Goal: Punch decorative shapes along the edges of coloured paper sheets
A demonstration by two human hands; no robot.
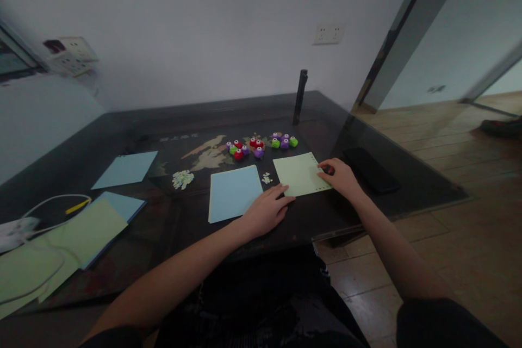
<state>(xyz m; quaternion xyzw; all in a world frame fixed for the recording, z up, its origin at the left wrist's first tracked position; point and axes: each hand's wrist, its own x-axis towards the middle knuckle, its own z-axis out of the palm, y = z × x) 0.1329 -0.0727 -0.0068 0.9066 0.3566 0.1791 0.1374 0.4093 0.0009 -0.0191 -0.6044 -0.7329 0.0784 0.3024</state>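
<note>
My right hand point(341, 176) is closed over a small red paper punch point(328, 170) at the right edge of a pale green sheet point(299, 174), whose right and top edges carry a row of punched holes. My left hand point(267, 209) lies flat on the dark table point(134, 130), its fingertips touching the green sheet's near left corner, beside a light blue sheet point(234, 193). A few white paper bits point(266, 178) lie between the two sheets.
Several red, purple and green punches point(259, 145) are grouped behind the sheets. A pile of paper bits point(182, 178) lies left. More blue and green sheets point(87, 228), white cables point(44, 206), a black phone point(369, 168) and an upright dark tube point(300, 97) share the table.
</note>
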